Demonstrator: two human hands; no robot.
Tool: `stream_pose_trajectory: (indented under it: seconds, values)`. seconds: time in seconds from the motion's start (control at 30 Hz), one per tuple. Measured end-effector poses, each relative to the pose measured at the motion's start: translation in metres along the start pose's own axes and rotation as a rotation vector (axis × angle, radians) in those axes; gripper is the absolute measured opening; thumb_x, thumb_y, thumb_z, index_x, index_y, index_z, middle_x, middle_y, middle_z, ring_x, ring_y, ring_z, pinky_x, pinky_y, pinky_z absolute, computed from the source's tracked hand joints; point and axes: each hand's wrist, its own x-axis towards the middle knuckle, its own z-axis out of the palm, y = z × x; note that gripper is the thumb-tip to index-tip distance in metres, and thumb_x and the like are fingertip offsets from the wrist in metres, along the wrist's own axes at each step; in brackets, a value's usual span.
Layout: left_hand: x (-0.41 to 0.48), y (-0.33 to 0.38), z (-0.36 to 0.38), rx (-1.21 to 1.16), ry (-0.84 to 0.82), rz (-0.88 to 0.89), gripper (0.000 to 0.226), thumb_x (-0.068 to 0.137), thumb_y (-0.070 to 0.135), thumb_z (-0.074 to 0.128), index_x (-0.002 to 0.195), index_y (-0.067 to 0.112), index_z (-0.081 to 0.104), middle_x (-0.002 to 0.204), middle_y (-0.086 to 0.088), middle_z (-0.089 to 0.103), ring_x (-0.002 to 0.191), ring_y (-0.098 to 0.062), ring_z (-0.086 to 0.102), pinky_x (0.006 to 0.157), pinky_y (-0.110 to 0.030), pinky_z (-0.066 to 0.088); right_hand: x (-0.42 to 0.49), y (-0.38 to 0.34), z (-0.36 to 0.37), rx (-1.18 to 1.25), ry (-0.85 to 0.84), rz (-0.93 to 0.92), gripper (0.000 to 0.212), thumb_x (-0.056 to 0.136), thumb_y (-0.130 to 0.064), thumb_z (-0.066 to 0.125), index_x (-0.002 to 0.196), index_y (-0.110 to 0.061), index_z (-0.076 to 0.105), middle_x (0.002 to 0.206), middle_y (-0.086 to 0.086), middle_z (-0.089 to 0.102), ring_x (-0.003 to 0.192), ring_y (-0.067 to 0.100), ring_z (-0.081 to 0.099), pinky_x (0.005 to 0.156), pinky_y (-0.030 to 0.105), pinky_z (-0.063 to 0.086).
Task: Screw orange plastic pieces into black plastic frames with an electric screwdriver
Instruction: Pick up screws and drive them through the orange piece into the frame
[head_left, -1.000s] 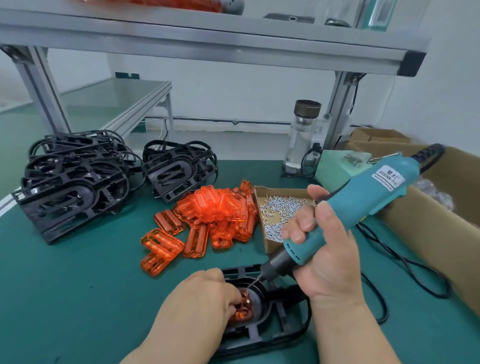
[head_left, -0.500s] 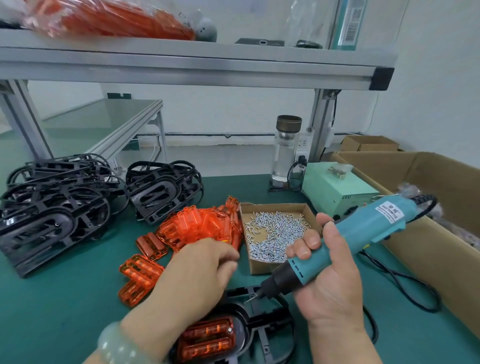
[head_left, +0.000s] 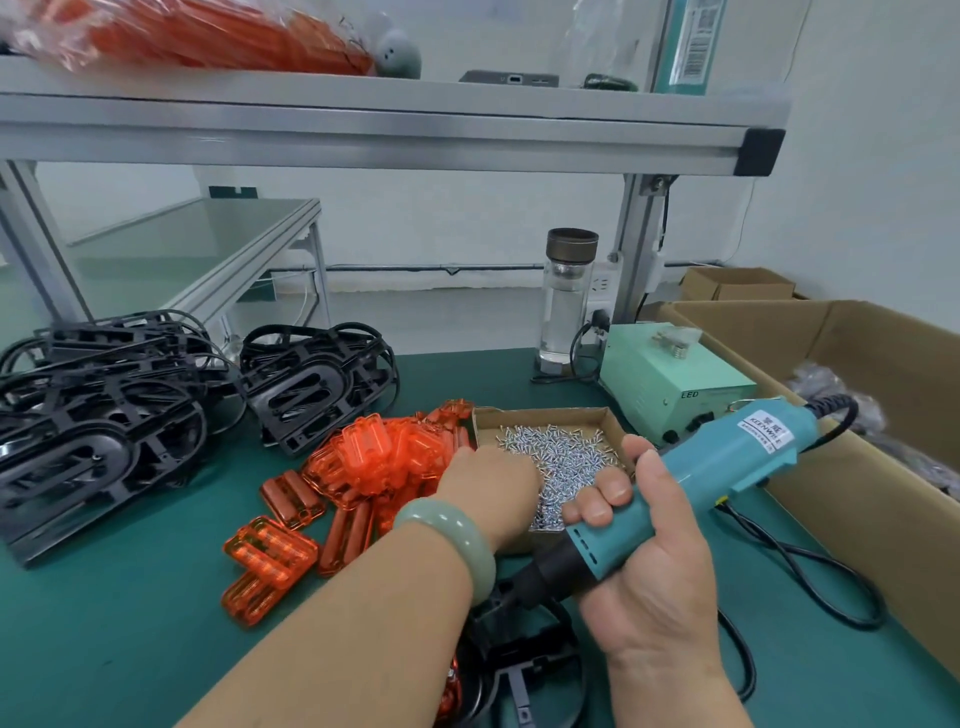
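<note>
Teal screwdriver (head_left: 722, 467) clamped in my right hand (head_left: 654, 587); my left hand (head_left: 488, 486) lies over the screws (head_left: 566, 452) in the box (head_left: 540, 414), fingertips hidden, so I cannot tell its grip.

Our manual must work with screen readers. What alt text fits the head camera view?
A person's left hand reaches into a cardboard tray of screws while the right hand grips a teal electric screwdriver above a black frame; loose orange pieces and stacked black frames lie on the green bench.
</note>
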Motion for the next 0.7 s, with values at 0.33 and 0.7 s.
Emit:
stream_pose_trajectory:
  seconds: [0.33, 0.7]
  values:
    - [0.0017, -0.0025, 0.0033, -0.129, 0.061, -0.053, 0.025, 0.089, 0.008, 0.053, 0.106, 0.016, 0.069, 0.101, -0.009, 0.068, 0.095, -0.030, 0.063, 0.082, -0.042, 0.054, 0.0023, 0.0002, -0.0020, 0.006, 0.022, -0.009, 0.018, 0.077, -0.024, 0.058, 0.093, -0.017, 0.055, 0.055, -0.004, 0.046, 0.042, 0.008, 0.044, 0.048, 0.019, 0.043]
    - [-0.0023, -0.0018, 0.0026, -0.221, 0.068, -0.041, 0.020, 0.090, 0.020, 0.055, 0.101, 0.029, 0.069, 0.093, 0.002, 0.063, 0.095, -0.022, 0.061, 0.068, -0.030, 0.044, 0.0028, 0.0014, -0.0023, 0.018, 0.036, -0.010, 0.020, 0.077, -0.024, 0.060, 0.094, -0.016, 0.054, 0.055, -0.004, 0.046, 0.042, 0.008, 0.044, 0.046, 0.019, 0.045]
